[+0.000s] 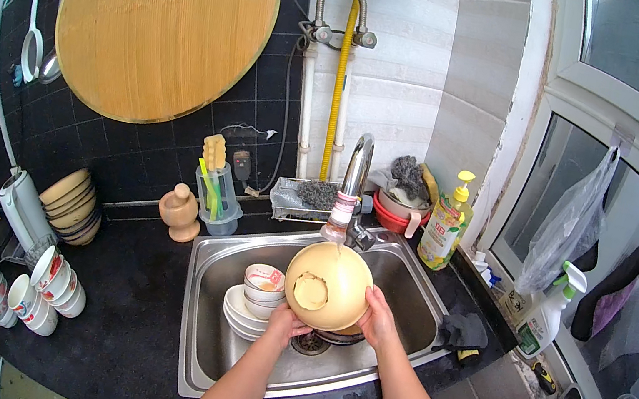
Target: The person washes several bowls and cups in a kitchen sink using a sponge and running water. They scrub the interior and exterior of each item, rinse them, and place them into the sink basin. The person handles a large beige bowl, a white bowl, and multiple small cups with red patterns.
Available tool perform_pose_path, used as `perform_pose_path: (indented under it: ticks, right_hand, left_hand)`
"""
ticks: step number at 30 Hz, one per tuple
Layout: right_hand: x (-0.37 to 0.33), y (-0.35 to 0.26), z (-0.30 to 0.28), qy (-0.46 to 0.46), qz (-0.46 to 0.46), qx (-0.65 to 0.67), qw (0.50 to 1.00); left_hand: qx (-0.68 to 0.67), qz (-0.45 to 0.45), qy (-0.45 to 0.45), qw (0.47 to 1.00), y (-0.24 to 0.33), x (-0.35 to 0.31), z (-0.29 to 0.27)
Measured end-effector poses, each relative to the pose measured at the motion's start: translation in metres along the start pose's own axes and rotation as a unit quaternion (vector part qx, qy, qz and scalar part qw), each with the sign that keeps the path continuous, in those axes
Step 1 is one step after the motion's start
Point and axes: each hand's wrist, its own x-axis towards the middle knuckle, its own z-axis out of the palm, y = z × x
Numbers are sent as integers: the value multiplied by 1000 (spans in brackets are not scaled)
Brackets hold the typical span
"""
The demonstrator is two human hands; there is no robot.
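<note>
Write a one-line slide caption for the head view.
Both hands, left hand and right hand, hold an upturned yellow bowl under the faucet over a steel sink.

Both hands held a yellow bowl (328,285) under the tap (352,184), its base turned toward the camera. The left hand (285,322) gripped the lower rim, the right hand (379,319) the right edge. Below, in the steel sink (408,278), white bowls (257,297) sat stacked at the left.

Black counter (121,327), cups (51,286), steel sink (201,323)
</note>
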Motion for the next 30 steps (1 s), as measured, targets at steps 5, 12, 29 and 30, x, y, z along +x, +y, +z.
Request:
perform_pose_path:
  ticks: [5, 12, 29, 30]
  right_hand:
    - [-2, -4, 9, -32, -46, -75, 996]
    - [-18, 8, 40, -72, -277, -529, 799]
    - [-28, 11, 7, 227, -338, -533, 742]
    - [-23, 14, -1, 227, -325, -516, 759]
  left_hand:
    - [76, 8, 58, 995, 2, -5, 11]
    - [149, 222, 190, 945, 50, -56, 33]
    - [-64, 197, 102, 973, 21, -28, -15]
    - [-49, 182, 74, 979, 21, -24, -18]
